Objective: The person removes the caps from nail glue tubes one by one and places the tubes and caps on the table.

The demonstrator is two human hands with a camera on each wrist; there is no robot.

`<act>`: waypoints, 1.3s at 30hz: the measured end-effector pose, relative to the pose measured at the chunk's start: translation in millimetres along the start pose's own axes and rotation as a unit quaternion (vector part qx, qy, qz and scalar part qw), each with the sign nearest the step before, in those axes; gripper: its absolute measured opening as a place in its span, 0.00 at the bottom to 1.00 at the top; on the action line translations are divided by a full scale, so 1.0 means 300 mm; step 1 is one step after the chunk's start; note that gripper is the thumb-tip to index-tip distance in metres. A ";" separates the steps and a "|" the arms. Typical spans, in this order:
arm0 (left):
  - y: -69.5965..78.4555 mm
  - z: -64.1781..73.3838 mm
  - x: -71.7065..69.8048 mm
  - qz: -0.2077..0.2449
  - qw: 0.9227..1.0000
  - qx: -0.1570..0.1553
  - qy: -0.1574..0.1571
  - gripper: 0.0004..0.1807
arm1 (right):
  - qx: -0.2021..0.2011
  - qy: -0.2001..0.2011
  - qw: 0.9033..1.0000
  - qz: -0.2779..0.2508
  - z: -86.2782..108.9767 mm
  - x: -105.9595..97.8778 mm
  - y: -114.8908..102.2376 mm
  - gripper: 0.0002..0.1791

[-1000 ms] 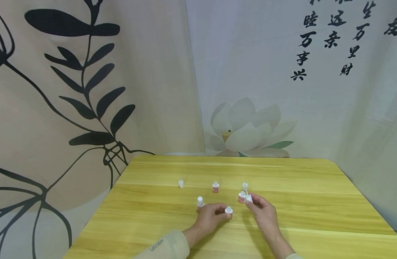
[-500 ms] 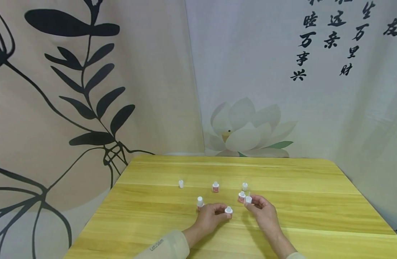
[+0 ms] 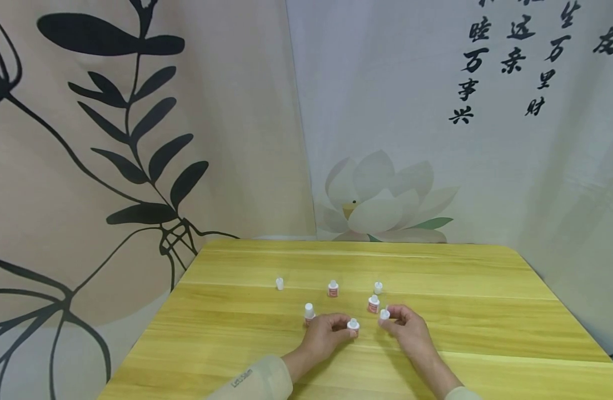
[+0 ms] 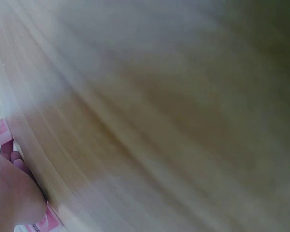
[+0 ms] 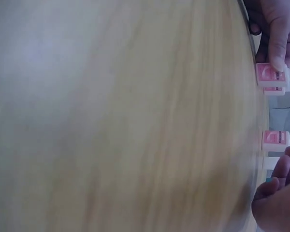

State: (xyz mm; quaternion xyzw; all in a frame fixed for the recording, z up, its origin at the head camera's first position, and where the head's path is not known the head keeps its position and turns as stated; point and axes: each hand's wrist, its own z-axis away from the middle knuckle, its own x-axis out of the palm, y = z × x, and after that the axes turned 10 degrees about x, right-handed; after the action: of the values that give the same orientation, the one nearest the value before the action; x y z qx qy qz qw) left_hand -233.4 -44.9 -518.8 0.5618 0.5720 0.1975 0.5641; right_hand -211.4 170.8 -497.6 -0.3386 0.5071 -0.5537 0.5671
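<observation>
My left hand (image 3: 322,335) holds a small white bottle (image 3: 353,326) with a pink label between thumb and fingers, low over the wooden table; this bottle shows no tall cap. The right wrist view also shows this bottle (image 5: 269,75) under the left thumb. To the right, my right hand (image 3: 410,329) pinches a small white cap (image 3: 384,315) with a thin stem pointing up. Just beyond it stands another bottle (image 3: 373,304) with its nozzle bare. In the right wrist view, the cap is not clearly seen beside the right hand (image 5: 280,200).
A capped bottle (image 3: 309,313) stands behind my left hand, partly covered by it. Farther back are a bottle (image 3: 333,289), a loose white cap (image 3: 279,284) and another white cap (image 3: 378,287). A printed curtain (image 3: 246,139) hangs behind the table (image 3: 211,333).
My right hand has turned the white cap from tilted to about upright and drawn it slightly nearer, apart from the standing bottle. The left hand and its bottle have stayed put.
</observation>
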 end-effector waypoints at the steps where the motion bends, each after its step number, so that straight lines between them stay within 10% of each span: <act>1: 0.001 0.000 0.001 0.000 1.000 -0.001 0.000 0.07 | -0.002 -0.002 1.000 0.007 -0.001 -0.001 0.003 0.18; 39: 0.005 -0.005 0.006 -0.003 1.000 0.003 0.005 0.07 | -0.029 -0.039 0.988 0.149 -0.009 -0.003 0.026 0.12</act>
State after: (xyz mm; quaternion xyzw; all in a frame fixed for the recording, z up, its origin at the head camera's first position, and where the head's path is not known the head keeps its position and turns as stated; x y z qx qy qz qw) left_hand -233.6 -42.3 -517.9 0.5608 0.5767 0.1971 0.5604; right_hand -211.7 173.5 -505.6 -0.2973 0.5450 -0.4347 0.6524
